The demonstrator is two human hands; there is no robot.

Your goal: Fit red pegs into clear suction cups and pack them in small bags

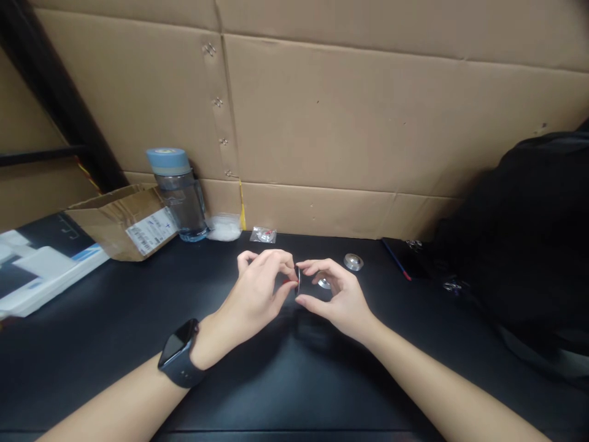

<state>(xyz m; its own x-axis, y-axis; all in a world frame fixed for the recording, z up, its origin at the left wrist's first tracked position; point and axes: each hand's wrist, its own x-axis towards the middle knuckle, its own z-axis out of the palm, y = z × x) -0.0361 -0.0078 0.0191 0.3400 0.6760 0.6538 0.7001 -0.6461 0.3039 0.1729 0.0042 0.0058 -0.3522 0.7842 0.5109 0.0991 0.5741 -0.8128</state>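
Above the black tabletop, a thin round metal disc [299,281] stands nearly edge-on between my two hands. My left hand [260,285] pinches it from the left side, where a bit of red shows by the fingertips. With thumb and forefinger bent around its rim, my right hand [340,298] grips the same disc from the right. Just behind my right fingers lies a small shiny metal round piece [324,283], partly covered by them. Another silvery round piece [353,262] rests farther back to the right. A black smartwatch [179,350] is on my left wrist.
Along the back stand an open cardboard box [124,224], a blue-lidded water bottle [177,193], a clear plastic bag [224,227] and a small packet [264,235]. A white-and-black box [50,270] lies left. A dark phone-like slab [405,258] and black backpack [529,245] are right.
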